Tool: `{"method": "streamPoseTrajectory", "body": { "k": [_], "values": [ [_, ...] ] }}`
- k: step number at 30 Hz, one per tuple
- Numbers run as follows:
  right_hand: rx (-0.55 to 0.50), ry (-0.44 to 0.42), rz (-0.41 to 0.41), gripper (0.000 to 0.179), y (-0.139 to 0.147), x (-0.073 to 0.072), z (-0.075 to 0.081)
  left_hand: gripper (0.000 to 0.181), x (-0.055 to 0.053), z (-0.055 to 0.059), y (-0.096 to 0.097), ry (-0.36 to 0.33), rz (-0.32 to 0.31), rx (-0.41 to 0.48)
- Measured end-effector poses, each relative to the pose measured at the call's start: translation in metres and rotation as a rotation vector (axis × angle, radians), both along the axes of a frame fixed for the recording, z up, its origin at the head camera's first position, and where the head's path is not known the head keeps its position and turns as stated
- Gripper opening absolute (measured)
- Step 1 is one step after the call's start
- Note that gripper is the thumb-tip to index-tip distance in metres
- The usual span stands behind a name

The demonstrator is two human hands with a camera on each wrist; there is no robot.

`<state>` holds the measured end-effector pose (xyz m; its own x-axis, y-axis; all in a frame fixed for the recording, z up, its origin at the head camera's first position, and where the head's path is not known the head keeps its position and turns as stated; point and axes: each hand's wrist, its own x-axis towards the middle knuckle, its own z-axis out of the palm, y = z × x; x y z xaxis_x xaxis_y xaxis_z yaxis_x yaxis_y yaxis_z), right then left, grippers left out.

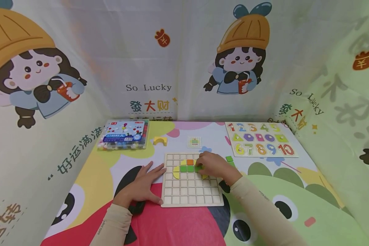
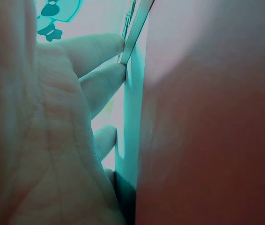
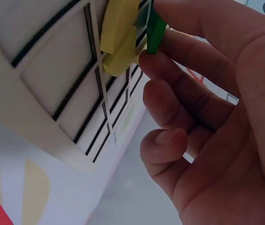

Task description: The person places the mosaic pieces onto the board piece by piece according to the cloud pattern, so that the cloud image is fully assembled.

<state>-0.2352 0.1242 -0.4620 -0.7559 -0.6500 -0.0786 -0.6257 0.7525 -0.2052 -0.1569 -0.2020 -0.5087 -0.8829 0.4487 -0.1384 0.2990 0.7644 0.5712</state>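
A wooden grid board [image 1: 190, 193] lies on the patterned tablecloth, partly filled with colored tiles. An orange square [image 1: 190, 162] sits above a row of green squares [image 1: 187, 168], with yellow curved pieces [image 1: 176, 172] at the sides. My right hand [image 1: 213, 165] is over the board's upper right and pinches a green tile [image 3: 156, 33] between thumb and fingers. In the right wrist view that tile is close beside yellow pieces [image 3: 118, 37]. My left hand [image 1: 142, 184] is spread at the board's left edge, its fingertips [image 2: 118, 44] right at the rim.
More green tiles [image 1: 229, 159] lie right of the board. Behind it are a small pattern card [image 1: 194, 142] and a yellow arch block [image 1: 160, 140]. A clear case [image 1: 124, 134] stands back left, a number puzzle board [image 1: 261, 139] back right. Printed cloth walls [image 1: 178, 68] enclose the table.
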Motion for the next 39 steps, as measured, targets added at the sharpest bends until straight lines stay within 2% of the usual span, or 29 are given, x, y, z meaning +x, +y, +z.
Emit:
{"method": "streamPoseTrajectory", "body": {
  "k": [10,18,27,32,37,39],
  "values": [
    [-0.021,-0.013,0.003,0.016,0.0,-0.001,-0.003,0.12,0.001,-0.001,0.001,-0.009,-0.003,0.008],
    [-0.043,-0.034,-0.061,0.016,-0.004,-0.001,-0.008,0.12,0.001,0.001,0.002,-0.008,0.001,0.005],
    [-0.099,-0.063,-0.115,0.022,-0.001,0.007,-0.008,0.121,0.001,0.001,0.001,-0.012,0.001,0.014],
    [-0.212,-0.083,-0.16,0.025,0.014,0.016,-0.004,0.121,0.0,0.001,0.001,-0.01,-0.006,0.025],
    [-0.38,-0.147,-0.215,0.026,0.044,0.028,0.004,0.121,0.0,0.002,0.0,-0.01,-0.011,0.022],
    [-0.411,-0.14,-0.235,0.025,0.058,0.032,0.005,0.121,0.0,0.003,0.0,-0.011,-0.009,0.021]
  ]
}}
